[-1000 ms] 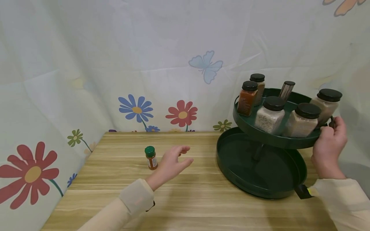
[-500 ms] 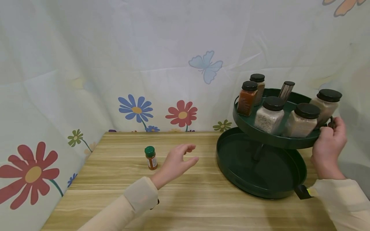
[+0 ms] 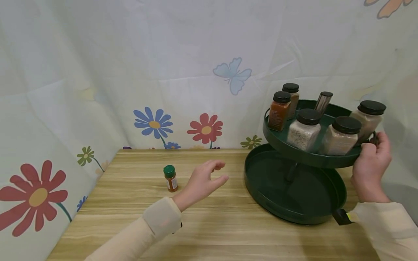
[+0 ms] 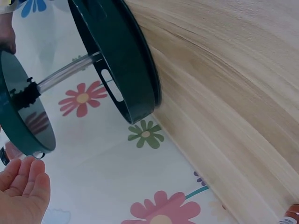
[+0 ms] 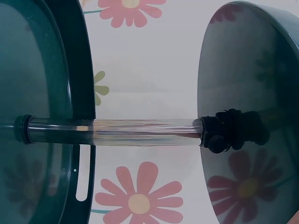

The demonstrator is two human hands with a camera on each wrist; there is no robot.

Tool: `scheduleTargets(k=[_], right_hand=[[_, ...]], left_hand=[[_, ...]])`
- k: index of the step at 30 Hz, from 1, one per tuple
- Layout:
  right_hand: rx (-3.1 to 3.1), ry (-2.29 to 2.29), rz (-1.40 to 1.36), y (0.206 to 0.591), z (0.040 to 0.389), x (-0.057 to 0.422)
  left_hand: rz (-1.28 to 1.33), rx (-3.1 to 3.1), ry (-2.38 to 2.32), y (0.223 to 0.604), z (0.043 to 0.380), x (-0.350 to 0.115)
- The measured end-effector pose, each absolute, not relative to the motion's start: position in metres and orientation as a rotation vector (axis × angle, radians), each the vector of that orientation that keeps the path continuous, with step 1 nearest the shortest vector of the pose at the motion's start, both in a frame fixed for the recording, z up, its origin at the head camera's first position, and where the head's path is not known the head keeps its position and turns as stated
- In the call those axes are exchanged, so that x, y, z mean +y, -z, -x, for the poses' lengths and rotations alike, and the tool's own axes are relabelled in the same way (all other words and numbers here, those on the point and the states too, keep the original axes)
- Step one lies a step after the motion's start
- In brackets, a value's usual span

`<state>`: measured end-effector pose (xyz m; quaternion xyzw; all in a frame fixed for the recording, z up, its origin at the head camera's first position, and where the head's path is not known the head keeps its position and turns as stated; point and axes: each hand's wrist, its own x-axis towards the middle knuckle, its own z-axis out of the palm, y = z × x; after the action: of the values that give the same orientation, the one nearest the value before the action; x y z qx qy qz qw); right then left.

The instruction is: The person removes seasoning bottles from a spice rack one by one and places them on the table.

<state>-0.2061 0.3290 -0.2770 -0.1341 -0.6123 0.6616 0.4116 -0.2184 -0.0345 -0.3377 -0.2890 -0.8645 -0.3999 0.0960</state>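
Note:
My right hand (image 3: pixel 372 166) grips the right-hand handle on the rim of the upper tray of a two-tier dark green turntable rack (image 3: pixel 303 157). Over the table, between a small green-capped spice bottle (image 3: pixel 171 179) and the rack, hovers my left hand (image 3: pixel 203 181). It holds nothing; thumb and fingers are spread apart, loosely bent. The left wrist view shows these fingers (image 4: pixel 28 179) just short of the upper tray's edge. On that tray stand a jar of coarse white grains (image 3: pixel 303 134), a beige-filled jar (image 3: pixel 339 139), an orange-red spice jar (image 3: pixel 279 114) and several other black-capped containers.
The rack's round lower tray (image 3: pixel 294 206) sits on the wooden table (image 3: pixel 209 224), bare inside. A clear post (image 5: pixel 145 132) joins both tiers. Behind the table hangs a floral-printed cloth (image 3: pixel 196 54). A black strap (image 3: pixel 342 216) hangs by my right sleeve.
My left hand has drifted a little to the right and away from me, toward the rack. The right hand, rack and bottle look essentially still.

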Motion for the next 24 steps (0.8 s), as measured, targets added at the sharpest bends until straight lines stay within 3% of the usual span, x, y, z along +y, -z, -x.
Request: scheduleTargets(k=[24], right_hand=[[-1.563,-1.65,0.333,0.278,0.206,0.329]], left_hand=[[0.989,-2.498,1.154,0.321,0.226,-0.009]])
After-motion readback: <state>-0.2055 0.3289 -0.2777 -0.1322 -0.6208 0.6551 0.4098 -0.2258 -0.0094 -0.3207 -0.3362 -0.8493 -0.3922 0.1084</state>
